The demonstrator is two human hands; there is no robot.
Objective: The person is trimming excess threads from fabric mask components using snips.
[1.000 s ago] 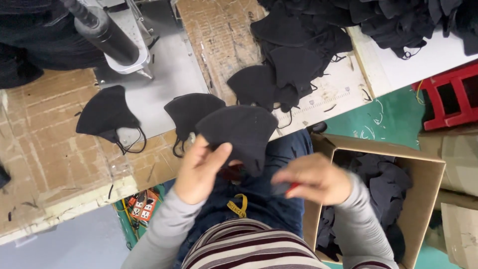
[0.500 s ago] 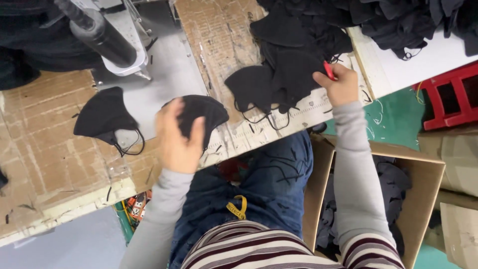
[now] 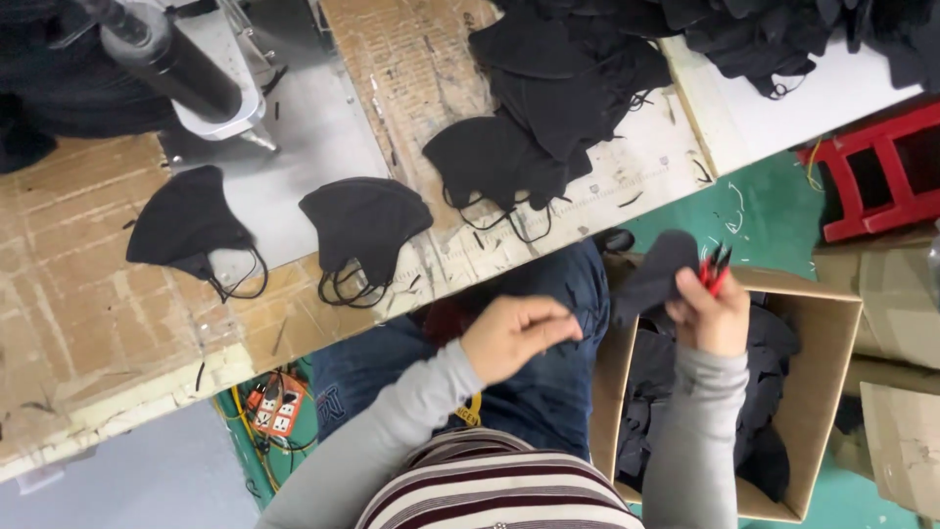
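My right hand [image 3: 713, 315] grips a black fabric face mask [image 3: 651, 276] together with small red-handled snips [image 3: 715, 264], just above the open cardboard box [image 3: 818, 392] at my right side. My left hand [image 3: 514, 335] hovers over my lap, left of that mask, with its fingers pinched together; I cannot see anything between them. On the table edge lie two single black masks, one [image 3: 364, 223] right in front of me and one [image 3: 186, 225] further left. A heap of black masks [image 3: 558, 88] covers the table at the upper right.
A sewing machine head [image 3: 166, 59] stands over a grey plate [image 3: 304, 137] at the upper left. More black masks fill the box. A red stool [image 3: 871, 181] and flat cardboard [image 3: 901, 431] sit on the green floor at right. An orange power strip [image 3: 269, 411] lies under the table.
My left hand let go of the mask on the table edge and drew back over my lap. My right hand came down from the heap with a mask to above the box.
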